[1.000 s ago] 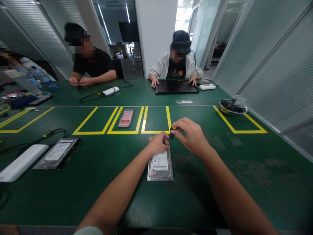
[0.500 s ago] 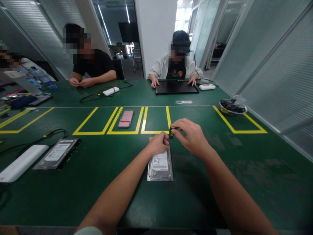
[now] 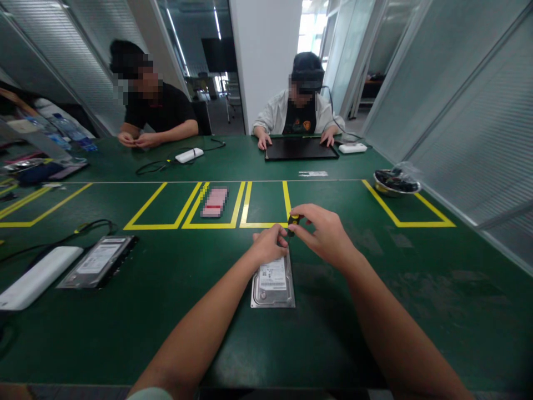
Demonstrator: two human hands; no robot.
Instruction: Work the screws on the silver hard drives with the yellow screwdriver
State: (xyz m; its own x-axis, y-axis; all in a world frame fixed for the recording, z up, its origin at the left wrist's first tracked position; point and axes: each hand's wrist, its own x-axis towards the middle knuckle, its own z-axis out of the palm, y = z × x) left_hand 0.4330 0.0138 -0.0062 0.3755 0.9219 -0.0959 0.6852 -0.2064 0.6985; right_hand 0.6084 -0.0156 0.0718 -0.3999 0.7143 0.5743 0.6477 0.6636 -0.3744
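A silver hard drive (image 3: 272, 280) with a white label lies flat on the green table in front of me. My left hand (image 3: 270, 244) rests over its far end, fingers curled against it and covering that part. In my right hand (image 3: 321, 226) is a small black-and-yellow screwdriver (image 3: 293, 223), pinched by the handle between thumb and fingers. The screwdriver stands nearly upright, with its shaft pointing down at the drive's far right corner beside my left fingertips. Whether the tip sits in a screw is too small to tell.
Another hard drive (image 3: 97, 261) lies to the left by a white power bank (image 3: 39, 278) with a cable. Beyond are yellow tape outlines, a pink phone (image 3: 215, 201) and a metal bowl (image 3: 397, 183) of dark parts. Two people sit opposite, one touching a black panel (image 3: 302, 148).
My right fingers have shifted slightly around the screwdriver handle, which has turned a little. My left hand and the hard drive stay put.
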